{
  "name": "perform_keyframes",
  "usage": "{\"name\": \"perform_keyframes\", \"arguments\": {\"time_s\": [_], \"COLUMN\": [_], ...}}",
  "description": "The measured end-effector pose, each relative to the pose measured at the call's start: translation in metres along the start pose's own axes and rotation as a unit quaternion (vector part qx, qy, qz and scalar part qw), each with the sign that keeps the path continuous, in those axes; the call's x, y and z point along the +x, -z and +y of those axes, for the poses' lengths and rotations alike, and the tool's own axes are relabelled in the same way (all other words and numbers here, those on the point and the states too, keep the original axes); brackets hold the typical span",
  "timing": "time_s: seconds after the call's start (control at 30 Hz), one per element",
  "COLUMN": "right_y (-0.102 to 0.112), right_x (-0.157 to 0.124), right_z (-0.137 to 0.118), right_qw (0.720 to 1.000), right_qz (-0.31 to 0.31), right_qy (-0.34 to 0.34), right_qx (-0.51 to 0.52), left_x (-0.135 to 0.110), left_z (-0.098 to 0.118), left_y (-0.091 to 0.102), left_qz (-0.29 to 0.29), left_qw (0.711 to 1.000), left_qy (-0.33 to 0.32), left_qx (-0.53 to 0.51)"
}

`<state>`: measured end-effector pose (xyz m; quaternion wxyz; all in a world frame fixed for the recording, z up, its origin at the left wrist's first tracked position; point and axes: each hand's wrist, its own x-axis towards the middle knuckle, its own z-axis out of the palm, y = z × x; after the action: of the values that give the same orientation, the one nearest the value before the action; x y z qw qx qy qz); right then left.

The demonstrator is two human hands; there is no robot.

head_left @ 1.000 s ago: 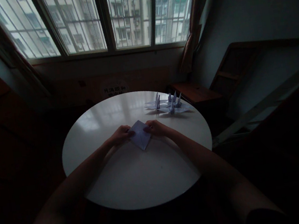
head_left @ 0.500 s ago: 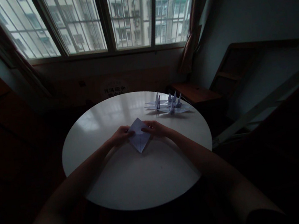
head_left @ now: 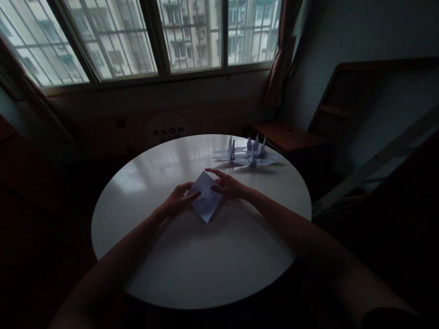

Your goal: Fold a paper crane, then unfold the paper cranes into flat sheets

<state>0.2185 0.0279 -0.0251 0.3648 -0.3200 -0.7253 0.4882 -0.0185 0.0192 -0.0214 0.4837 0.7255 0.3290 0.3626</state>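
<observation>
A pale sheet of folded paper [head_left: 207,201], diamond-shaped with one corner toward me, is held between my two hands over the middle of the round table. My left hand [head_left: 179,198] grips its left corner, thumb on top and fingers partly hidden behind the paper. At the right corner, my right hand [head_left: 228,185] pinches it with the thumb on the front face. The index finger of that hand reaches up beside the paper's top corner. Creases on the paper are faint in the dim light.
Several folded paper cranes [head_left: 252,157] stand close together at the table's back right. The white round table [head_left: 202,276] has its near edge in front of me. Beyond it are a wooden stool or low cabinet [head_left: 287,136] and a barred window [head_left: 192,26].
My right index finger has lifted and stretched toward the paper's top corner. The paper has tilted slightly, its top corner moving a little right and up. My left hand has barely moved.
</observation>
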Motion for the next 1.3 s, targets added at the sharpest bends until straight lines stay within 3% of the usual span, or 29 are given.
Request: {"name": "perform_keyframes", "arguments": {"time_s": [0.2, 0.37, 0.57, 0.73, 0.97, 1.17, 1.3], "right_y": [0.004, 0.003, 0.005, 0.006, 0.010, 0.013, 0.015], "right_x": [0.001, 0.005, 0.004, -0.002, 0.000, 0.004, 0.007], "right_z": [0.004, 0.005, -0.002, -0.009, -0.006, -0.001, 0.003], "right_qw": [0.998, 0.998, 0.990, 0.980, 0.950, 0.952, 0.952], "right_qz": [-0.012, 0.024, 0.135, 0.167, 0.181, 0.185, 0.169], "right_qy": [-0.037, -0.022, -0.031, -0.018, -0.006, -0.025, -0.007], "right_qx": [0.045, 0.046, -0.039, -0.105, -0.252, -0.243, -0.254], "left_x": [-0.001, -0.003, -0.005, -0.008, -0.015, -0.017, -0.015], "left_z": [-0.004, -0.005, 0.007, 0.012, 0.029, 0.039, 0.037], "left_y": [-0.003, -0.002, 0.000, 0.003, -0.006, -0.020, -0.019], "left_qz": [-0.025, 0.021, 0.038, 0.006, -0.004, -0.023, 0.021], "left_qw": [0.997, 0.990, 0.924, 0.894, 0.858, 0.830, 0.832], "left_qy": [-0.059, -0.102, -0.243, -0.296, -0.313, -0.342, -0.321], "left_qx": [0.034, 0.096, 0.294, 0.338, 0.408, 0.441, 0.451]}}
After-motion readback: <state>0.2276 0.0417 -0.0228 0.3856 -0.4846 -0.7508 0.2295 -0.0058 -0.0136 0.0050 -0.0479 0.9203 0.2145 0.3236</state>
